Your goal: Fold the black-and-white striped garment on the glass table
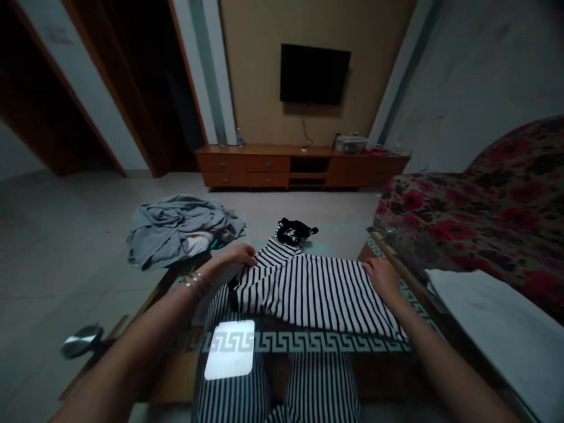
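Note:
A black-and-white striped shirt (317,288) lies spread sideways on the glass table, one striped part angling up toward the far side. My left hand (242,255) is closed, pinching the cloth at the shirt's left side, near a dark trim. My right hand (381,276) grips the upper right edge of the cloth, its fingertips partly hidden. At the far tip of the striped part sits a bunched black piece (294,231) with a white pattern; whether it belongs to the shirt I cannot tell.
The glass table (374,342) has a key-pattern border and a bright reflection. Crumpled grey clothes (176,226) are heaped at the left, white cloth (497,329) lies at the right. A floral sofa (493,182) stands right; a wooden TV cabinet (268,164) stands ahead.

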`<act>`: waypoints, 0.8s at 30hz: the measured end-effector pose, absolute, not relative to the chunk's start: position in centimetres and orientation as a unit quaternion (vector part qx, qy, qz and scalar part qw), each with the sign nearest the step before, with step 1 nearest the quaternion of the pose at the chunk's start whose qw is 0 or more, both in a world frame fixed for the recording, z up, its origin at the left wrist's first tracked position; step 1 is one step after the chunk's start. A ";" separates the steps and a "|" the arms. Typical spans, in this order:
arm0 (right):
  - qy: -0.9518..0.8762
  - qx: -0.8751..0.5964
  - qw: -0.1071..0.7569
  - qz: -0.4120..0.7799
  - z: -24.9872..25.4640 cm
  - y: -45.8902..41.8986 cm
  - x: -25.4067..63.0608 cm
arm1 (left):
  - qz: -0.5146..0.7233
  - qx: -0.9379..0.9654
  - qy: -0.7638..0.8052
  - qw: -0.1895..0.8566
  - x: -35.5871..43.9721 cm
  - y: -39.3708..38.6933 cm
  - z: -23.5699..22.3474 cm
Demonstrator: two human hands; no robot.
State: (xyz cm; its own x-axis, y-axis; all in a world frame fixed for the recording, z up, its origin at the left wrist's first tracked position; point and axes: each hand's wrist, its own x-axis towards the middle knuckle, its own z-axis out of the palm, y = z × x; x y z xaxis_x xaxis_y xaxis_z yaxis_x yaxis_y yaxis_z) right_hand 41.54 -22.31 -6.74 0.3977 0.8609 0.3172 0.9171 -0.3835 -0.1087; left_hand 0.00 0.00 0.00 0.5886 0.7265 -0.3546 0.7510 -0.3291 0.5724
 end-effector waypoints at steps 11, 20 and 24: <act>-0.557 -0.812 0.093 0.149 -8.1 -33.6 45.6 | 0.054 0.863 0.390 0.317 -4.5 -11.4 -1.5; -0.825 -0.523 0.173 0.129 2.3 -22.2 25.5 | 0.189 0.856 0.389 0.283 -4.5 -17.3 0.2; -0.882 -0.362 0.201 0.227 2.0 -17.8 16.6 | 0.245 0.788 0.412 0.385 -4.0 -18.4 0.1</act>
